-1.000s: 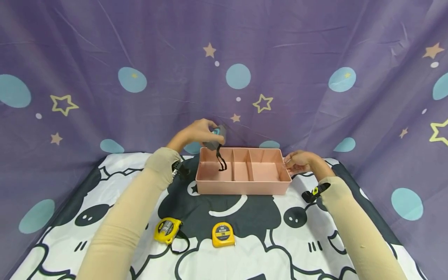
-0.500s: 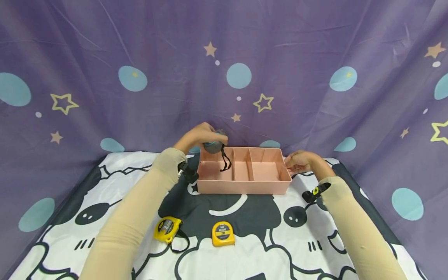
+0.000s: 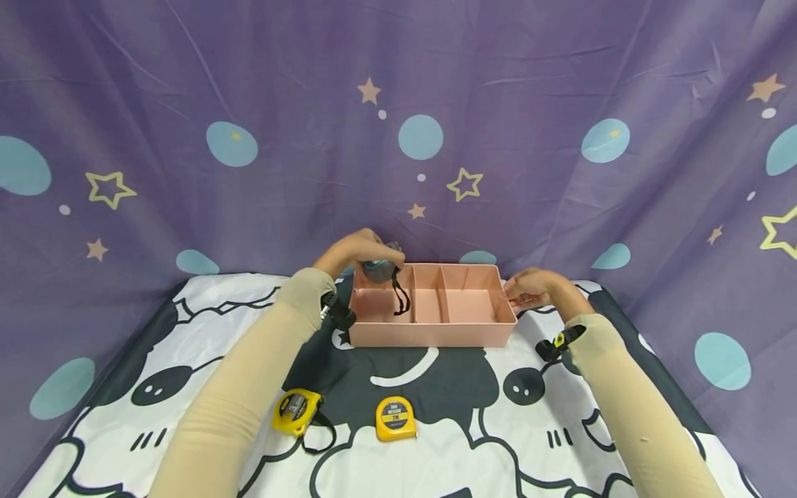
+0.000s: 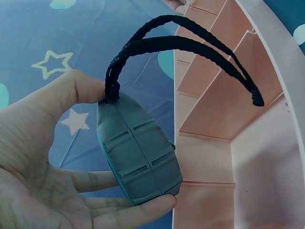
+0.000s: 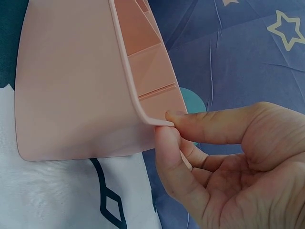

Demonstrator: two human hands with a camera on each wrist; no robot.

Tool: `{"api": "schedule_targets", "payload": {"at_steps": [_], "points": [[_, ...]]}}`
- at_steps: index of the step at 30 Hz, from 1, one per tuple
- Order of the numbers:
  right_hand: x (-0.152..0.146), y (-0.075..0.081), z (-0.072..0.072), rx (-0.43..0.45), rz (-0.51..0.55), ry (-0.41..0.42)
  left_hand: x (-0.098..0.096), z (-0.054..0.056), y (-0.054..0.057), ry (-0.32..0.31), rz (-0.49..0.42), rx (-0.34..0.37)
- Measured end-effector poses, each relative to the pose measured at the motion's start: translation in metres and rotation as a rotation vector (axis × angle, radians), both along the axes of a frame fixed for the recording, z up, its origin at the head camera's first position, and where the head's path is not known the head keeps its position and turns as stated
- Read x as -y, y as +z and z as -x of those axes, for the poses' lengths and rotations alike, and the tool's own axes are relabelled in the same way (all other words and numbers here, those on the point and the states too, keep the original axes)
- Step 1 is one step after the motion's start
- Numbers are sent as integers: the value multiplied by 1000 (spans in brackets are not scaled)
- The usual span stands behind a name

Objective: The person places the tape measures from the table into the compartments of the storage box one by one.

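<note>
A grey tape measure with a teal side and a black wrist strap is gripped between the thumb and fingers of my left hand. In the head view it hangs over the back of the left compartment of a pink divided box, strap dangling inside the compartment's outline. My right hand pinches the rim of the box's right end wall, thumb on the inner side, as the right wrist view shows. Nearer the front lie a yellow tape measure with a black strap and an orange-yellow tape measure.
The box stands on a white and dark cartoon-printed cloth; dividers part it into three compartments. Close behind it hangs a purple curtain with stars and dots. Both wrists carry black straps with small cameras.
My left hand has moved slightly right and lower with the grey tape measure, bringing it down toward the left compartment. My right hand and the box stay put.
</note>
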State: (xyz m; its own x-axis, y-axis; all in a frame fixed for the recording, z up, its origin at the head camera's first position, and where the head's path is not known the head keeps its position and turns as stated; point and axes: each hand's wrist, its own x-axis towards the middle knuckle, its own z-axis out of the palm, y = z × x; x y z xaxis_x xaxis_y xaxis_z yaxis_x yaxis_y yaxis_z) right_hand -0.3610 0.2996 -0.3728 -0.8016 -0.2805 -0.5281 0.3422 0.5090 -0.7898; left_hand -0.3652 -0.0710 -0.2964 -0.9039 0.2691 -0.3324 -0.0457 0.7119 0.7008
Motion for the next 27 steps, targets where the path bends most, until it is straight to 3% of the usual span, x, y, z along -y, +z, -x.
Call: {"api": "schedule_targets", "payload": {"at_steps": [6, 15, 20, 27], "points": [[1, 0, 1, 6, 4, -2, -1, 2, -4, -6, -8, 18], [0, 2, 0, 10, 18, -16, -2, 6, -7, -15, 81, 45], [1, 4, -2, 10, 17, -5, -1, 10, -9, -34, 87, 73], [1, 2, -1, 1, -7, -9, -2, 12, -13, -53, 90, 43]]}}
